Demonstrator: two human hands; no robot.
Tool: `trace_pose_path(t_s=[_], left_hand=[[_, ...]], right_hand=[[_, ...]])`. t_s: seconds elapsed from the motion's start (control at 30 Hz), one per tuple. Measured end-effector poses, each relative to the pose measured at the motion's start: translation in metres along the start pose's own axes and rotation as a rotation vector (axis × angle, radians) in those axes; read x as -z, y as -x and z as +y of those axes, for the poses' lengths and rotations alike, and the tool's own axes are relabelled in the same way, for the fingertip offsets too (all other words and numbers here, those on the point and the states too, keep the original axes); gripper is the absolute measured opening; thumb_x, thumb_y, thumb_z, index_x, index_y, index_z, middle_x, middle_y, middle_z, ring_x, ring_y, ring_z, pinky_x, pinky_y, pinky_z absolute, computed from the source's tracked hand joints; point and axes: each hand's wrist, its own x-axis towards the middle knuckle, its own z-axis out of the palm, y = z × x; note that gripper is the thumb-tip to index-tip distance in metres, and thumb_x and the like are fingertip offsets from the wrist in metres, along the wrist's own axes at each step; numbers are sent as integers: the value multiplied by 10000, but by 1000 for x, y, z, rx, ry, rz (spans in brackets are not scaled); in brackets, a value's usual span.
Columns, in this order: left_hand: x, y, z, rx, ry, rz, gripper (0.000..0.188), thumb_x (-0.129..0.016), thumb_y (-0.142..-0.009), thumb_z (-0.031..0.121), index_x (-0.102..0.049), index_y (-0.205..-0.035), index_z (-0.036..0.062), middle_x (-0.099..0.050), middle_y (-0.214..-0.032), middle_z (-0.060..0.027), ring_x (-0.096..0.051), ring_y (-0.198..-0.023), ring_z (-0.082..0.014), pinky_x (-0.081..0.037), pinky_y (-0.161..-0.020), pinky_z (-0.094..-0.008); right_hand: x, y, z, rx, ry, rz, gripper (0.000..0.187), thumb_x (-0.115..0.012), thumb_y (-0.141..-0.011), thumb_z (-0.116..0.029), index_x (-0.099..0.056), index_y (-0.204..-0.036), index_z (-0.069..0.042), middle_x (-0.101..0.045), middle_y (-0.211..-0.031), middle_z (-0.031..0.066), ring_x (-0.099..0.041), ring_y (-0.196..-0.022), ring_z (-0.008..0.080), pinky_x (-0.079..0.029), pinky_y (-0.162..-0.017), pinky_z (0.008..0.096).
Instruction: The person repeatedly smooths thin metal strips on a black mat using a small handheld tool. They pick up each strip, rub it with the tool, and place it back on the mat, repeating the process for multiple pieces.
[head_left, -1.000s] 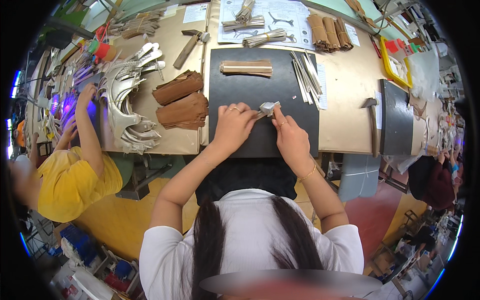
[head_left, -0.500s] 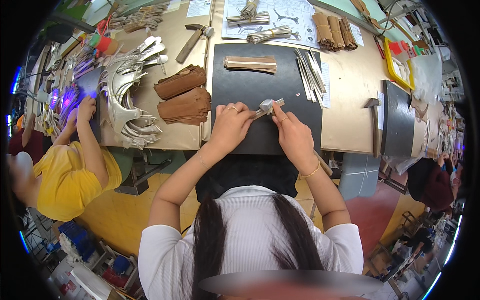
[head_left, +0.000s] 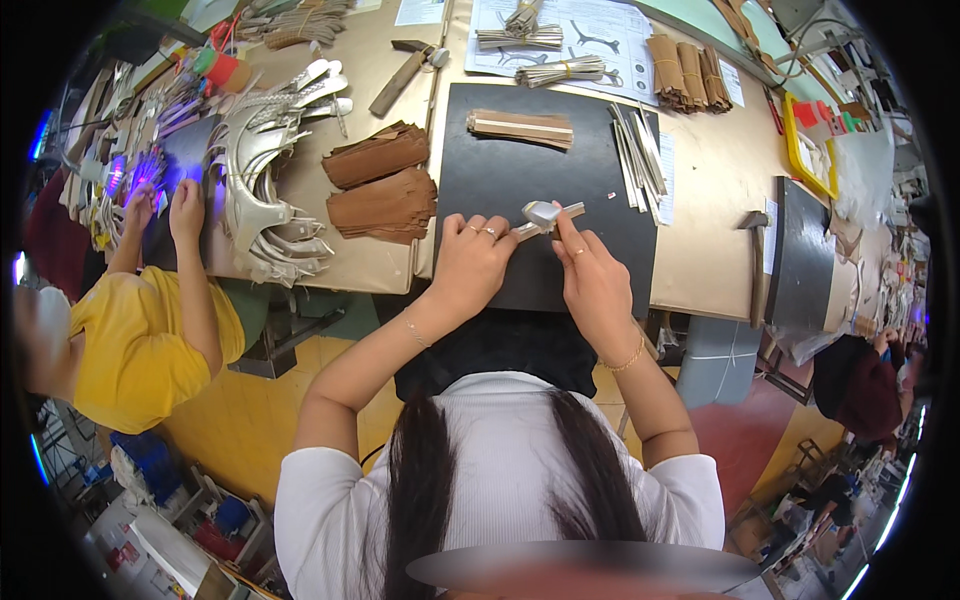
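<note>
Above the black mat (head_left: 490, 190), my left hand (head_left: 470, 265) pinches one end of a narrow, pale silvery strip (head_left: 530, 232). My right hand (head_left: 592, 275) is closed around a hammer whose grey metal head (head_left: 541, 213) is over the strip. Most of its wooden handle is hidden by that hand and wrist. The strip's far end shows just right of the head. Farther back on the mat lies a stack of brown strips (head_left: 520, 128) with a pale strip on top. Several loose silvery strips (head_left: 638, 160) lie at the mat's right edge.
Two brown leather stacks (head_left: 380, 180) and silvery straps (head_left: 255, 170) lie left. A hammer (head_left: 408, 75) is at the back, another hammer (head_left: 757, 265) right, near a yellow tray (head_left: 812, 150). Tied bundles (head_left: 560, 70) rest on printed sheets. A co-worker in yellow (head_left: 150, 340) works left.
The view has shifted, so the table's things sit farther right. The hammer head has turned slightly over the strip, and both my hands keep their hold. The co-worker's hands have moved.
</note>
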Motion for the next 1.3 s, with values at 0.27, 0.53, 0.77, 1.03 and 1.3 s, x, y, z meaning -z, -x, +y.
trace_pose_path(t_s=[0.27, 0.53, 0.77, 1.03, 1.3], left_hand=[[3, 4, -10, 125, 270, 48, 94, -729, -855, 127, -758, -944, 116, -644, -935, 1, -594, -896, -201, -371, -840, -395], [2, 10, -7, 59, 136, 92, 71, -761, -839, 151, -758, -907, 129, -636, -918, 7, -588, -885, -193, -357, -838, -397], [4, 13, -9, 59, 131, 116, 116, -797, -829, 164, -762, -931, 122, -639, -909, 4, -585, -873, -198, -355, -834, -407], [0, 20, -13, 13, 114, 210, 135, -822, -798, 155, -739, -897, 119, -629, -880, 8, -588, -861, -203, -366, -852, -418], [-8, 22, -17, -20, 155, 272, 169, -846, -760, 127, -706, -846, 89, -615, -866, -22, -586, -845, -224, -409, -840, -417]], right_hand=[[3, -4, -2, -58, 170, -214, 445, -624, -1002, -228, -589, -1445, -213, -591, -791, 81, -640, -588, 290, -532, -550, 412], [2, -1, -12, -45, 140, -234, 451, -617, -1006, -240, -578, -1456, -236, -615, -822, 82, -653, -611, 293, -534, -546, 414], [1, -3, -8, -18, 63, -118, 456, -616, -1006, -232, -573, -1459, -217, -590, -790, 85, -653, -605, 294, -539, -545, 409], [-3, -6, -14, -3, 150, -176, 464, -618, -1002, -231, -568, -1463, -218, -581, -779, 85, -652, -597, 293, -534, -540, 408], [-8, -5, -19, 32, 67, -215, 470, -627, -994, -232, -574, -1461, -220, -574, -774, 88, -647, -603, 287, -529, -540, 406]])
